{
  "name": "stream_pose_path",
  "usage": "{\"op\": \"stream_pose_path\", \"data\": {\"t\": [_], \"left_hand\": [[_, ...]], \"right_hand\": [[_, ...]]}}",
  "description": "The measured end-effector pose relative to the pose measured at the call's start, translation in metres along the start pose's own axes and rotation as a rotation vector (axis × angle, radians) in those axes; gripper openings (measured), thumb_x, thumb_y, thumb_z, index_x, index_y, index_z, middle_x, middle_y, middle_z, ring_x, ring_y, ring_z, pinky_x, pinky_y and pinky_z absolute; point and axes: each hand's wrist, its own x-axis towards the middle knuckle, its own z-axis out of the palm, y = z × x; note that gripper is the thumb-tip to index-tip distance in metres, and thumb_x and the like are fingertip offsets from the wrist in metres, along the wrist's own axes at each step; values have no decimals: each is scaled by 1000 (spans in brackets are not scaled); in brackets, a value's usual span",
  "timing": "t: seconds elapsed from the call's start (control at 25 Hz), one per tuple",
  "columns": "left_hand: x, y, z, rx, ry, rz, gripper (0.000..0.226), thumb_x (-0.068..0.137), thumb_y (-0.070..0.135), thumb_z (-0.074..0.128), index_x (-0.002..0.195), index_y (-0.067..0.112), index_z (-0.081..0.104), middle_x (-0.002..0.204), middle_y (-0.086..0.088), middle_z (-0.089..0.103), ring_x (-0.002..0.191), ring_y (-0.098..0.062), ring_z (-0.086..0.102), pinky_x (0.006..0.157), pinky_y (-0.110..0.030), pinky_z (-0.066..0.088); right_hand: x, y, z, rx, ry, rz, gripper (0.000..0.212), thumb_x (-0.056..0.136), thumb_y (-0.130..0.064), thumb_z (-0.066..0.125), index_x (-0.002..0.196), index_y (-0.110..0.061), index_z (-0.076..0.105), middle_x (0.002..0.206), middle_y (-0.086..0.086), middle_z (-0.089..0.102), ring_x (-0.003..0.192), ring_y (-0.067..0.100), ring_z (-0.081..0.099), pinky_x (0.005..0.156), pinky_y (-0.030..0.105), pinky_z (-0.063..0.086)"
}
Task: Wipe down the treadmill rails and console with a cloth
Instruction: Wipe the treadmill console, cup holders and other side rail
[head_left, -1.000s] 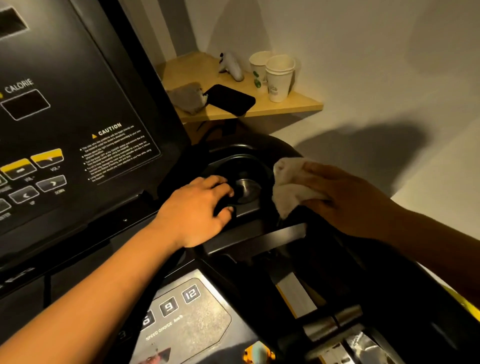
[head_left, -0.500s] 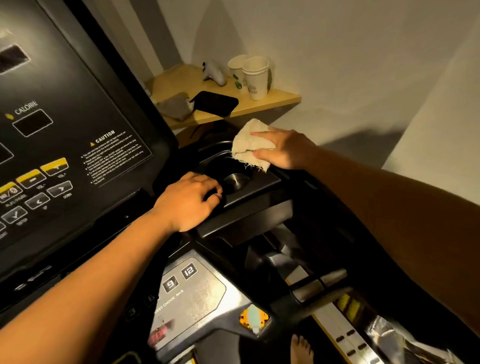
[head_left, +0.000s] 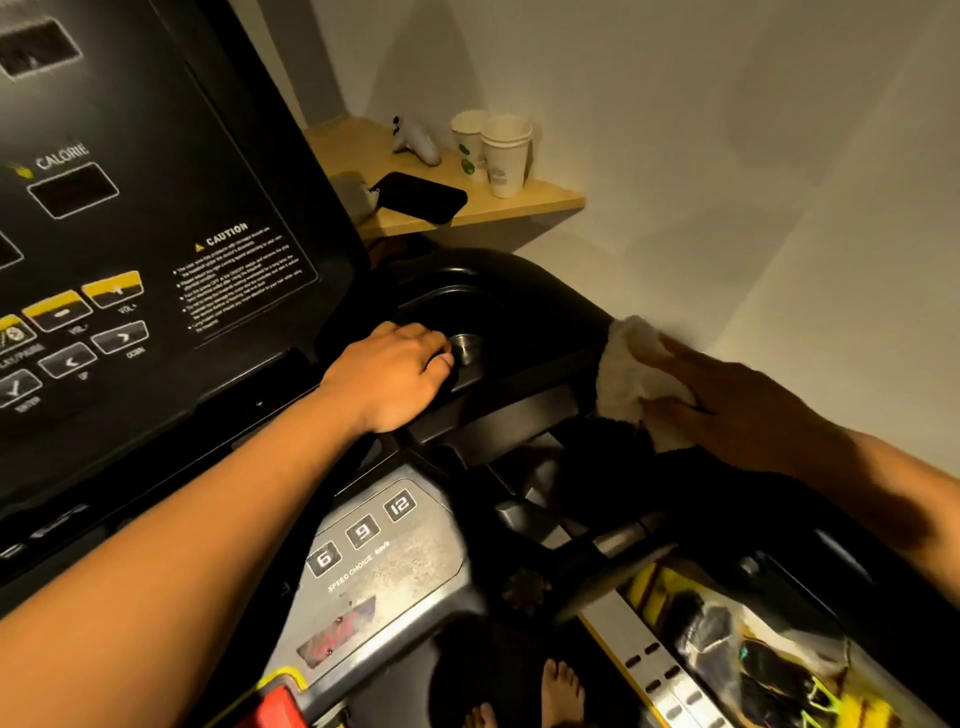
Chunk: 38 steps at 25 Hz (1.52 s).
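Left hand: the left hand (head_left: 387, 374) grips the front rim of the round black cup holder (head_left: 467, 317), fingers curled over its edge.
Right hand: the right hand (head_left: 737, 410) lies on the crumpled off-white cloth (head_left: 623, 374), fingers fairly straight and pressing it down; blur hides finer detail.
Cloth: at the right edge of the black treadmill console (head_left: 156, 208), just right of the cup holder.
Shelf: a light wooden corner shelf (head_left: 545, 205) carries stacked white paper cups (head_left: 506, 156) and a flat black phone (head_left: 421, 197).
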Motion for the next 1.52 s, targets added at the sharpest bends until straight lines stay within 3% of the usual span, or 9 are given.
{"op": "stream_pose_path", "data": {"t": [0.2, 0.36, 0.52, 0.72, 0.84, 1.0, 1.2, 1.36, 1.52], "left_hand": [[-5, 3, -6, -276, 131, -70, 38, 101, 35, 36, 135, 19, 44, 139, -6, 50, 128, -25, 44, 97, -37, 36], [-9, 8, -11, -512, 205, -103, 33, 102, 28, 35, 130, 18, 50, 135, -4, 53, 123, -20, 46, 90, -28, 30], [-16, 9, -15, -752, 195, -141, 34, 93, 45, 30, 110, 31, 55, 116, 6, 57, 116, -16, 50, 89, -30, 33], [-16, 12, -14, -356, 55, -177, 43, 100, 47, 19, 129, 34, 48, 137, -1, 51, 130, -22, 42, 97, -35, 31], [-14, 13, -12, -252, 45, -105, 41, 100, 48, 18, 121, 34, 50, 138, 1, 51, 129, -21, 42, 95, -36, 31], [-8, 11, -10, -190, 20, -69, 26, 98, 50, 17, 96, 43, 43, 127, 3, 55, 122, -18, 44, 88, -34, 32], [-8, 11, -10, -163, 30, -63, 50, 101, 51, 17, 142, 33, 38, 150, 5, 41, 139, -16, 32, 106, -35, 26], [-7, 8, -8, -148, 26, -54, 51, 101, 51, 16, 143, 31, 37, 150, 2, 41, 140, -19, 32, 109, -37, 25], [-7, 4, -2, -49, 54, 36, 52, 101, 49, 19, 145, 26, 34, 154, -2, 35, 145, -23, 24, 119, -49, 10]], "right_hand": [[69, -34, 11, 3, 131, 139, 47, 98, -43, 37, 143, -32, 37, 131, 10, 57, 114, 33, 57, 93, 38, 42], [68, -113, 48, -292, 197, -131, 39, 85, -57, 37, 102, -31, 61, 92, -2, 65, 89, 23, 64, 84, 42, 47], [56, -162, 74, -74, 183, -366, 48, 87, -53, 38, 111, -20, 66, 104, 4, 71, 96, 26, 65, 91, 44, 46], [48, -48, 37, -200, 232, -135, 51, 88, -55, 31, 120, -26, 58, 118, -4, 64, 113, 20, 58, 100, 41, 40], [43, -1, 15, 25, 272, 163, 23, 94, -43, 47, 95, -25, 60, 93, -1, 67, 92, 22, 66, 77, 29, 42], [91, -23, 15, -99, 123, 136, 44, 100, -40, 36, 140, -21, 41, 128, 13, 58, 110, 35, 59, 83, 36, 44], [159, -53, 27, -120, 68, 145, 65, 90, -61, 20, 149, -33, 18, 154, 10, 30, 130, 39, 41, 103, 50, 38], [148, -52, 28, -42, 98, 145, 63, 85, -59, 39, 144, -43, 26, 149, 5, 38, 129, 34, 45, 103, 48, 40], [73, -37, 25, 8, 234, 152, 43, 97, -40, 45, 135, -22, 49, 133, 9, 57, 117, 32, 56, 98, 40, 45]]}}
